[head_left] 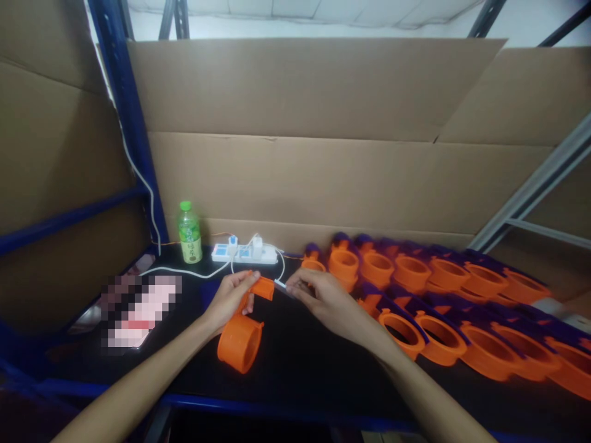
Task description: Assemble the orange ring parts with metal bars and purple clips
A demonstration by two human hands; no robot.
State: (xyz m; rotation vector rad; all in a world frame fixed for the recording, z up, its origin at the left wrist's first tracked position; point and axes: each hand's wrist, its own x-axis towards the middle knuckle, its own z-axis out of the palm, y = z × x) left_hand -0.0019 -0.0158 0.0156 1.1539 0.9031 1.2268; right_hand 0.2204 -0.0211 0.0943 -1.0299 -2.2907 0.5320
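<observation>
My left hand [234, 296] is closed around the arm of an orange plastic tape dispenser [240, 346], whose wide round hub hangs below the fingers. The flat end of the dispenser points right, toward my other hand. Between the thumb and fingers of my right hand [325, 298] is a small pale serrated blade [281, 285], its toothed edge just right of the dispenser's flat end. Whether the blade and the dispenser touch, I cannot tell. Fingers partly hide the dispenser's arm and the blade's right end.
Rows of orange and purple tape dispensers [447, 274] fill the right of the black shelf [295, 381]. At the back stand a power strip [268, 253] with cables and a green-capped bottle [189, 237]. A blurred-out flat object [143, 314] lies left. Cardboard [314, 178] walls the back.
</observation>
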